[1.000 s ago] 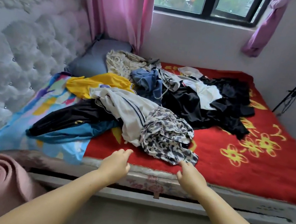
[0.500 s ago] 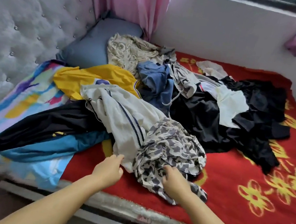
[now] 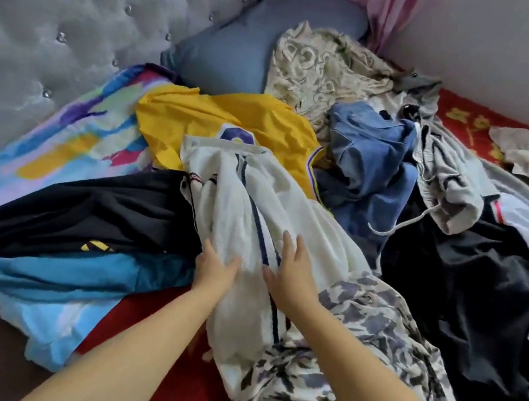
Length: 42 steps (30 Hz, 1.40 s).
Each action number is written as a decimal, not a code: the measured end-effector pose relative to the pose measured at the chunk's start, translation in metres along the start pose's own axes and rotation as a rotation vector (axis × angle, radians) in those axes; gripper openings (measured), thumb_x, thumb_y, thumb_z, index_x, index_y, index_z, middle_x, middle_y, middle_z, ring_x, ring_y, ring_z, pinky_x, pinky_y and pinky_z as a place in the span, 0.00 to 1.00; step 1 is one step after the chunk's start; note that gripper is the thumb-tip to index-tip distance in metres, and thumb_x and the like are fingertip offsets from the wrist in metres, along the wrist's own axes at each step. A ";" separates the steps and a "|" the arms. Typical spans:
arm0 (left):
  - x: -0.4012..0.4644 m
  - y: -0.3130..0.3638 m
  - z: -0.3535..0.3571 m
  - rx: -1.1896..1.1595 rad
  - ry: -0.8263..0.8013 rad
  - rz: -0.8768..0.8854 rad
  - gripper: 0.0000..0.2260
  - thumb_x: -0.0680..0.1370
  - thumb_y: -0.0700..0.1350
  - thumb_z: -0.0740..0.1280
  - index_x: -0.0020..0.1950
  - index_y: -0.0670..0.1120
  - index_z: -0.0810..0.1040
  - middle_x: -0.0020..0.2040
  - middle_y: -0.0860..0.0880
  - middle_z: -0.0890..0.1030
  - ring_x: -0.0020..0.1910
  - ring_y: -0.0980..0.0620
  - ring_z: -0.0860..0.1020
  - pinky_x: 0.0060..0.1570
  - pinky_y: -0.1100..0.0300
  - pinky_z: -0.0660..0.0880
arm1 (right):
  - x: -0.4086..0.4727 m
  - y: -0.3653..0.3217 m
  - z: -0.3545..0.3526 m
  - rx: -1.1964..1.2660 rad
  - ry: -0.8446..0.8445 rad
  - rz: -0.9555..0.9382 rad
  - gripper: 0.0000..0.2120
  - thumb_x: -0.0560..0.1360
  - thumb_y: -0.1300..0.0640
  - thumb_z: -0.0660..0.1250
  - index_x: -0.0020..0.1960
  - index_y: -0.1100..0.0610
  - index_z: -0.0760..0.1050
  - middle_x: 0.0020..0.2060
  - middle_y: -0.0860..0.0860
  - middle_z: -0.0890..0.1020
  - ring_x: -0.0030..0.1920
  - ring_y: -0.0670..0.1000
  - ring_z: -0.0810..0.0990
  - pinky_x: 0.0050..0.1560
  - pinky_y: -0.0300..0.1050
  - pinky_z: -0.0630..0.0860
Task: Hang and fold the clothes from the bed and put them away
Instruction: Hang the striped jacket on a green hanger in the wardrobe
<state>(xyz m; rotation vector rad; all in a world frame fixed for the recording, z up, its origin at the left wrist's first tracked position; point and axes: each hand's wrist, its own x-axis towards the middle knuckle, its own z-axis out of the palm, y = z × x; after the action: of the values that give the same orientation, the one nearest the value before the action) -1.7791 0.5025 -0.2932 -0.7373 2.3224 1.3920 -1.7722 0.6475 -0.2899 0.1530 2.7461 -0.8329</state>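
Note:
A heap of clothes covers the bed. On its near side lies a white garment with navy stripes (image 3: 238, 203). My left hand (image 3: 215, 270) rests on that garment's left side, fingers straight, beside a black and blue garment (image 3: 81, 213). My right hand (image 3: 293, 271) lies flat on the same white garment, just above a grey-and-white patterned garment (image 3: 358, 319). Behind them are a yellow jersey (image 3: 199, 120), a blue denim piece (image 3: 373, 162), grey drawstring shorts (image 3: 449, 181), a beige patterned cloth (image 3: 319, 66) and black clothes (image 3: 468, 284).
The red bed cover (image 3: 159, 374) shows at the near edge. A colourful sheet (image 3: 68, 141) lies at the left by the grey tufted headboard (image 3: 60, 12). A blue-grey pillow (image 3: 246, 45) leans in the corner under a pink curtain (image 3: 390, 8).
I have leaned in over the bed. Both hands moved forward from the bed's edge onto the white striped garment; the right hand left the patterned garment.

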 end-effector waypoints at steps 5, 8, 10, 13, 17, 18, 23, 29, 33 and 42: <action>0.033 -0.011 0.006 -0.291 -0.114 -0.256 0.37 0.76 0.49 0.69 0.78 0.45 0.52 0.71 0.45 0.69 0.67 0.43 0.70 0.66 0.49 0.69 | 0.024 0.008 0.033 0.315 -0.244 0.213 0.27 0.77 0.50 0.64 0.71 0.58 0.61 0.56 0.49 0.77 0.50 0.51 0.78 0.46 0.42 0.74; 0.021 -0.010 0.001 -0.299 -0.133 -0.222 0.16 0.79 0.40 0.63 0.67 0.42 0.72 0.54 0.43 0.80 0.53 0.42 0.79 0.57 0.47 0.76 | 0.003 -0.005 0.045 0.377 -0.263 0.143 0.11 0.78 0.57 0.56 0.59 0.52 0.70 0.40 0.44 0.76 0.37 0.44 0.74 0.34 0.37 0.70; 0.007 0.002 -0.012 -0.307 -0.047 -0.146 0.14 0.77 0.38 0.62 0.62 0.43 0.75 0.51 0.43 0.81 0.51 0.42 0.80 0.55 0.46 0.77 | -0.009 -0.020 0.033 0.487 -0.215 0.110 0.11 0.77 0.57 0.55 0.56 0.47 0.71 0.40 0.41 0.76 0.38 0.39 0.74 0.34 0.32 0.67; -0.018 0.026 -0.036 -0.284 0.080 0.005 0.11 0.76 0.37 0.62 0.57 0.42 0.77 0.50 0.43 0.82 0.50 0.41 0.79 0.54 0.48 0.77 | -0.024 -0.046 0.001 0.540 -0.147 0.038 0.11 0.76 0.58 0.56 0.46 0.44 0.72 0.36 0.40 0.77 0.34 0.36 0.75 0.30 0.28 0.66; -0.065 0.055 -0.076 -0.235 0.182 0.232 0.10 0.78 0.38 0.60 0.40 0.51 0.74 0.39 0.51 0.79 0.40 0.50 0.77 0.39 0.62 0.73 | -0.052 -0.086 -0.045 0.589 -0.144 -0.079 0.11 0.75 0.60 0.56 0.41 0.47 0.73 0.32 0.44 0.76 0.31 0.42 0.72 0.33 0.35 0.68; -0.079 0.063 -0.088 -0.229 0.191 0.284 0.12 0.79 0.39 0.60 0.39 0.52 0.73 0.38 0.51 0.78 0.38 0.53 0.76 0.37 0.66 0.72 | -0.061 -0.096 -0.059 0.605 -0.158 -0.108 0.09 0.76 0.60 0.57 0.43 0.51 0.74 0.33 0.47 0.76 0.33 0.45 0.73 0.35 0.39 0.68; -0.157 0.090 -0.164 -0.136 0.255 0.578 0.09 0.79 0.39 0.61 0.41 0.38 0.77 0.37 0.42 0.80 0.36 0.49 0.77 0.34 0.66 0.70 | -0.114 -0.135 -0.131 0.864 -0.265 -0.114 0.18 0.79 0.42 0.60 0.56 0.55 0.78 0.51 0.57 0.82 0.53 0.54 0.81 0.54 0.49 0.75; -0.290 0.076 -0.242 0.252 0.378 1.094 0.04 0.76 0.36 0.65 0.42 0.41 0.77 0.35 0.49 0.77 0.35 0.48 0.79 0.35 0.68 0.62 | -0.184 -0.220 -0.185 1.313 -0.441 0.061 0.29 0.75 0.33 0.57 0.54 0.58 0.79 0.49 0.57 0.84 0.50 0.56 0.81 0.50 0.54 0.75; -0.372 0.049 -0.266 0.706 0.255 1.094 0.15 0.81 0.47 0.59 0.60 0.39 0.75 0.58 0.40 0.78 0.57 0.42 0.76 0.56 0.57 0.66 | -0.251 -0.287 -0.186 0.939 -0.232 -0.127 0.02 0.76 0.63 0.66 0.46 0.59 0.77 0.41 0.57 0.81 0.39 0.53 0.80 0.41 0.47 0.78; -0.545 -0.061 -0.429 -0.127 -0.149 1.194 0.23 0.73 0.31 0.55 0.52 0.55 0.80 0.50 0.54 0.83 0.49 0.56 0.81 0.49 0.66 0.76 | -0.415 -0.345 -0.240 0.833 -0.097 -0.533 0.15 0.73 0.72 0.55 0.38 0.61 0.78 0.27 0.53 0.80 0.26 0.49 0.78 0.27 0.36 0.75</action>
<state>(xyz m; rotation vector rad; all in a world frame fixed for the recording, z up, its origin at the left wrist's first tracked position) -1.3099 0.2411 0.1499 0.9007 2.5974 1.8839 -1.4886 0.4858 0.2018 -0.4695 2.1856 -2.0115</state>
